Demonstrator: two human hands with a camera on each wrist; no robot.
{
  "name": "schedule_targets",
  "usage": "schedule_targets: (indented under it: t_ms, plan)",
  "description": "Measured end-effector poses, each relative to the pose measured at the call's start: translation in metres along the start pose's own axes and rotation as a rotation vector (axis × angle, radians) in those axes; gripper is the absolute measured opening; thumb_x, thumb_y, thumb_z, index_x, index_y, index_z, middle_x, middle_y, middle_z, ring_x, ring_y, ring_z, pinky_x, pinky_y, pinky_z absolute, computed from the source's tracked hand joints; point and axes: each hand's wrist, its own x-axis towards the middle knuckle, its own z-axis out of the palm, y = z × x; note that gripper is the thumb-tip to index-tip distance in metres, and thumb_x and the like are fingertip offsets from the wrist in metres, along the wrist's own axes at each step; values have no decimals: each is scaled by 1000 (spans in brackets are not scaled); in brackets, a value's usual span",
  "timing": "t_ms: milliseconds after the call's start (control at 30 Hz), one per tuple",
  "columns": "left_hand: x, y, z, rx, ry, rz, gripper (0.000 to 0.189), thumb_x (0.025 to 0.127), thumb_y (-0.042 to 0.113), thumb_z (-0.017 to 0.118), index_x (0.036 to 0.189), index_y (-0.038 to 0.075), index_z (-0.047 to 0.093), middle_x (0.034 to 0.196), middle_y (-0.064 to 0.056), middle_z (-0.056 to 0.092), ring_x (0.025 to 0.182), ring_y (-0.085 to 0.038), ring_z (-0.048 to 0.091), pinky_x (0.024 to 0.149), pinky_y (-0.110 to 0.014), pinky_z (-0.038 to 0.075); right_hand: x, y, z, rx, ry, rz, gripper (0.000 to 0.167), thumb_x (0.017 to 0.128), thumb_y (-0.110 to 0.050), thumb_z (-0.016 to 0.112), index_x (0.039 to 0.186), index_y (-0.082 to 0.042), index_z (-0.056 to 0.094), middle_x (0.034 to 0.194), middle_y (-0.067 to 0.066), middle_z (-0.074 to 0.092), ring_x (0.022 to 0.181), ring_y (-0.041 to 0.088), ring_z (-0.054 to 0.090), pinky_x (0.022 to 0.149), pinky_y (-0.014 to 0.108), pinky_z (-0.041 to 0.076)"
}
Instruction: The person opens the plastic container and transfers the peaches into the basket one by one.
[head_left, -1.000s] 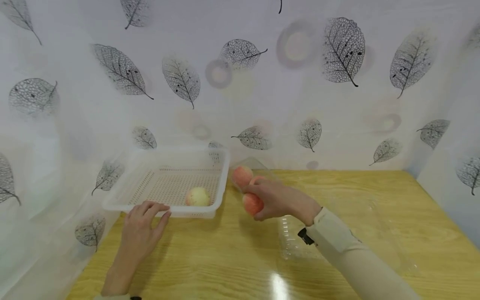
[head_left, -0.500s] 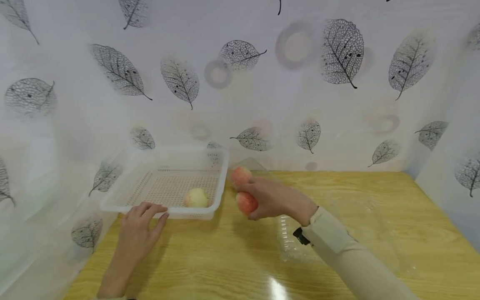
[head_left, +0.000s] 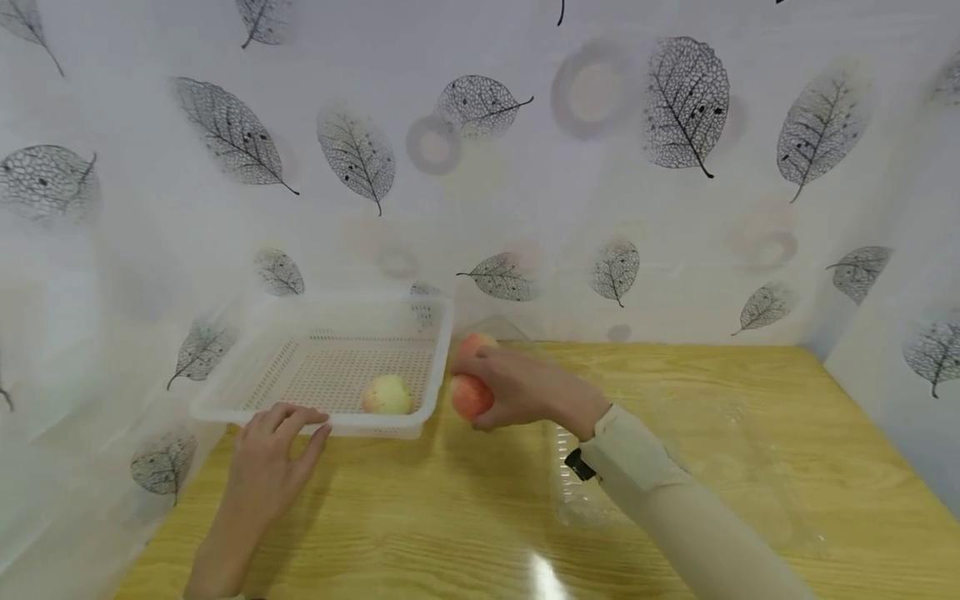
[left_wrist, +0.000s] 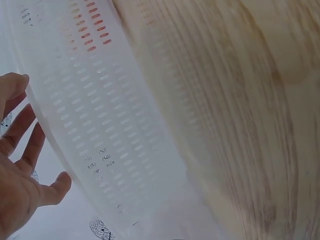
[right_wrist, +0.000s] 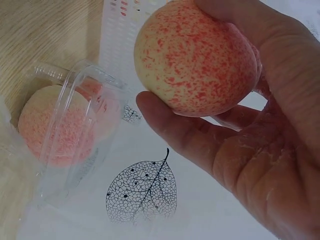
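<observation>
My right hand [head_left: 521,385] grips a red-and-cream peach [head_left: 472,397] between thumb and fingers, above the table just right of the white plastic basket [head_left: 442,362]. In the right wrist view, the peach [right_wrist: 195,60] fills the space between the fingertips. Behind that hand stands a clear plastic box [right_wrist: 50,71] with two peaches in it; one of these peaches [right_wrist: 55,125] shows plainly. A yellowish peach [head_left: 387,395] lies in the basket's near right corner. My left hand [head_left: 266,458] rests its fingers on the basket's near rim, thumb spread apart.
A clear plastic tray or lid [head_left: 697,458] lies flat on the wooden table [head_left: 420,525], partly under the right forearm. A white curtain [head_left: 540,200] with leaf prints hangs behind the table and along both sides.
My right hand has moved left with the peach, away from the clear box and closer to the basket. The left hand keeps its place on the rim.
</observation>
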Motion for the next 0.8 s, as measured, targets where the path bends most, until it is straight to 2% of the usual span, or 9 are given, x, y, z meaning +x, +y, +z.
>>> schedule_targets:
  t_ms: [200, 433, 633, 800]
  plan:
    - [1, 0, -2, 1, -7, -6, 21, 77, 7, 87, 94, 11, 75, 90, -8, 70, 81, -34, 64, 72, -59, 48, 8, 1, 0, -47, 22, 8, 60, 74, -26, 84, 131, -20, 64, 108, 0, 64, 90, 13, 60, 79, 27, 53]
    - [1, 1, -5, 8, -7, -15, 22, 76, 6, 87, 93, 12, 75, 90, -7, 69, 83, -36, 64, 73, -61, 48, 13, -3, -1, -52, 46, 20, 64, 78, -31, 81, 137, -16, 62, 119, 2, 64, 94, 15, 63, 80, 26, 54]
    - [-1, 2, -5, 10, -7, -30, 23, 74, 7, 88, 93, 13, 75, 90, -7, 70, 84, -36, 64, 74, -63, 47, 18, -9, 1, -85, 70, 69, 68, 80, -38, 81, 141, -20, 59, 115, -3, 65, 92, 10, 62, 77, 24, 53]
    - [-1, 1, -4, 9, -1, -25, 24, 74, 7, 88, 92, 15, 75, 90, -5, 70, 83, -34, 64, 73, -62, 47, 22, -10, 6, -92, 89, 100, 74, 81, -42, 80, 146, -20, 54, 120, -2, 65, 95, 10, 64, 78, 23, 55]
